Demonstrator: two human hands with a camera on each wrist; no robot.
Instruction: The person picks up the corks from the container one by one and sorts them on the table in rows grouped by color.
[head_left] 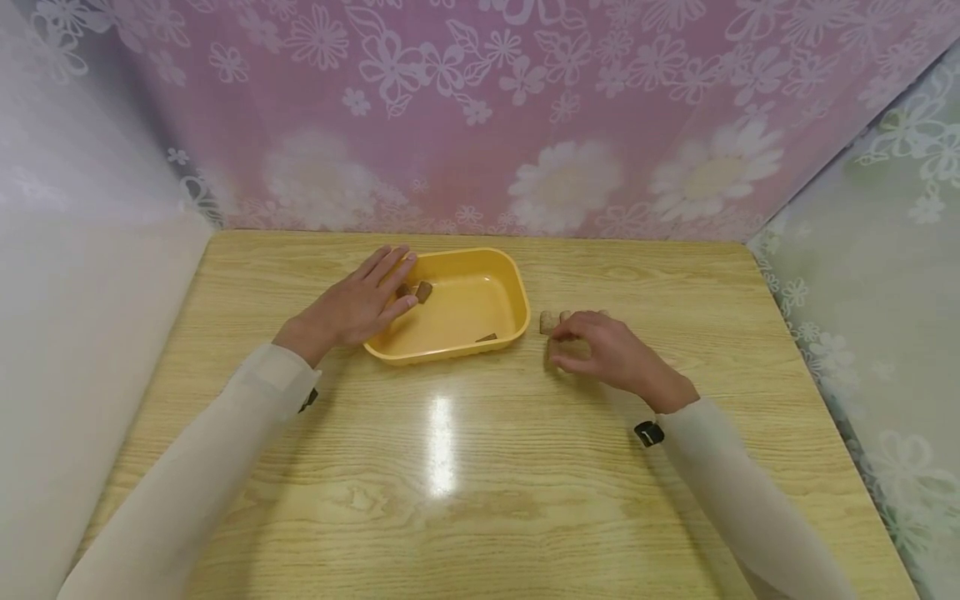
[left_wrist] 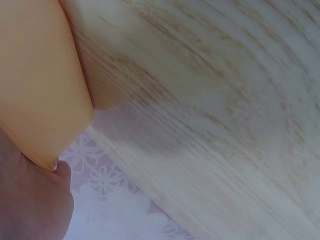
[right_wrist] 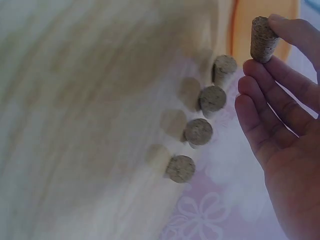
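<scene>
In the head view my left hand rests over the left rim of a yellow plastic tray, its fingers straight and its thumb over the inside. Two brown corks lie in the tray near that thumb, and another cork lies by its front wall. To the tray's right, my right hand is held over the table. As the right wrist view shows, it pinches a tapered cork stopper between thumb and fingers. Several more cork stoppers stand in a row beside that hand, partly hidden by it in the head view.
A wood-grain table carries everything. A pink flowered curtain hangs along its far edge, with pale sheets on both sides. Light glares off the tabletop in front of the tray.
</scene>
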